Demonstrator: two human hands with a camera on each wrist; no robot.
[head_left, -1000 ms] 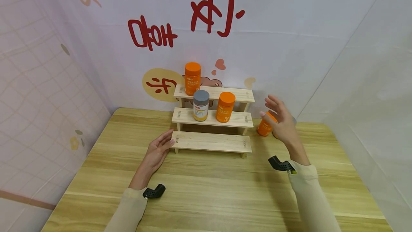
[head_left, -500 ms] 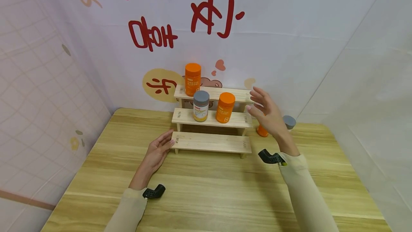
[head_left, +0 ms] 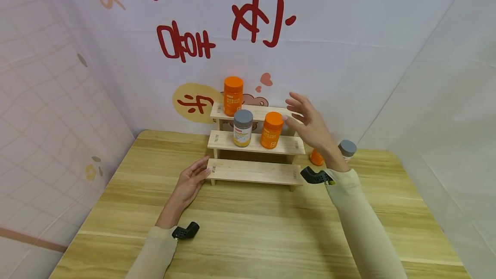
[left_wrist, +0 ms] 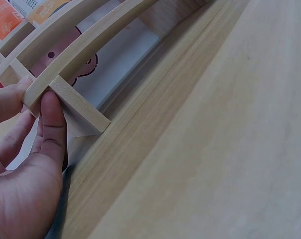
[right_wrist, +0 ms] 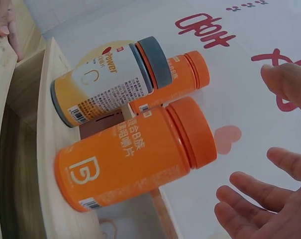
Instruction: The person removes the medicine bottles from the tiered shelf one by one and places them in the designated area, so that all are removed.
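Observation:
A three-tier wooden display shelf stands against the wall. My left hand holds the left end of its lowest board, thumb on top and fingers beneath in the left wrist view. On the middle tier, a grey-lidded pill bottle stands left of an orange pill bottle. Another orange bottle is at the top tier's left end. My right hand, fingers spread and holding nothing, is just right of the middle tier's orange bottle, its thumb near the lid in the head view.
Right of the shelf, an orange bottle and a grey-lidded bottle stand on the wooden table, both partly hidden by my right arm. A printed white wall sheet rises close behind the shelf.
My right hand has moved left and farther back, from over the bottles on the table to beside the orange bottle on the middle tier. My left hand has stayed on the shelf.

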